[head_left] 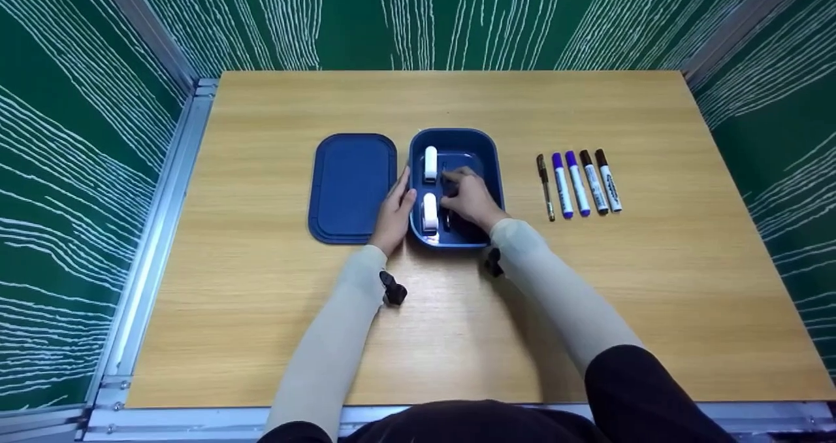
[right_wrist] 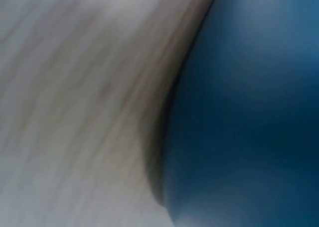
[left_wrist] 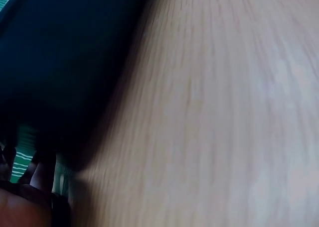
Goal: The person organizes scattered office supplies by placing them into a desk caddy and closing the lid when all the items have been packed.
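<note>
In the blue box (head_left: 470,144), beside two white objects (head_left: 430,163), the right hand (head_left: 473,198), its grip unclear, seems to be positioning a slim dark item (head_left: 448,219), likely needing fingertip care next while the left hand (head_left: 394,215), fingers extended, steadies the side.

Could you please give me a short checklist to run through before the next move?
1. Lid off the box: ok, lying to its left.
2. Left hand at the box's left side: ok.
3. Far white item and near white item inside the box: ok.
4. Right hand clear of the box: not ok, reaching inside.
5. What the right hand may be pinching: cannot tell.
6. Four markers and pen right of the box: ok.
</note>
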A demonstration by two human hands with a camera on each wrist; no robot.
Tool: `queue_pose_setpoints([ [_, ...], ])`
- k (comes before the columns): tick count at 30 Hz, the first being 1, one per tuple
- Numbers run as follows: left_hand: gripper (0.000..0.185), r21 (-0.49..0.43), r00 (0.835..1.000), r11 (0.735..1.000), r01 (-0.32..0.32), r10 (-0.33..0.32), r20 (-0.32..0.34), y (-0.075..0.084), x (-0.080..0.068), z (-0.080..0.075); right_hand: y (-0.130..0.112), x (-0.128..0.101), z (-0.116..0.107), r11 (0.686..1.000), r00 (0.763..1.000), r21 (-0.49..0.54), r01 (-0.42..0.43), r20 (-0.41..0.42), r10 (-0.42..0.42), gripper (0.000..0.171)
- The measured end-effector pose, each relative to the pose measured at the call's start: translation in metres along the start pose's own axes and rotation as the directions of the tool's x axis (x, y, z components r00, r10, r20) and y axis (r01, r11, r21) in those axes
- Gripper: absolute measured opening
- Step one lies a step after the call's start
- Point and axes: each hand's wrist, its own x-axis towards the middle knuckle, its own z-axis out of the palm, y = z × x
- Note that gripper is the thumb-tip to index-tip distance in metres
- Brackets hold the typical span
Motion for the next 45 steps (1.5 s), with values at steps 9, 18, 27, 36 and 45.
queue_pose_setpoints([
  [9, 0.053, 0.021, 1.0, 1.0, -0.013, 0.013, -0.013, 0.0005, 0.001, 0.0, -0.0015, 0.0019, -0.0004, 0.999, 0.999, 0.018, -0.029, 0.039, 0.029, 0.064],
  [18, 0.054, 0.009, 1.0, 1.0, -0.005, 0.005, -0.007, 0.0014, 0.0008, 0.0005, -0.0008, 0.001, 0.0007, 1.0, 0.999, 0.009, -0.02, 0.033, 0.019, 0.063],
  [27, 0.053, 0.029, 1.0, 1.0, -0.009, 0.01, -0.015, -0.0002, 0.0015, -0.0004, 0.0001, 0.0027, 0.0022, 1.0, 1.0, -0.009, 0.012, 0.011, -0.012, 0.061],
  [36, 0.053, 0.046, 0.999, 0.999, -0.022, 0.023, -0.024, 0.0, 0.0006, 0.0004, -0.001, 0.0006, 0.0021, 1.0, 1.0, 0.004, 0.007, -0.003, -0.007, 0.061],
  [45, 0.053, 0.043, 1.0, 0.999, -0.011, 0.013, -0.027, -0.0002, 0.0008, 0.0, -0.0058, -0.0005, -0.0023, 1.0, 1.0, 0.024, 0.005, -0.006, -0.005, 0.062],
])
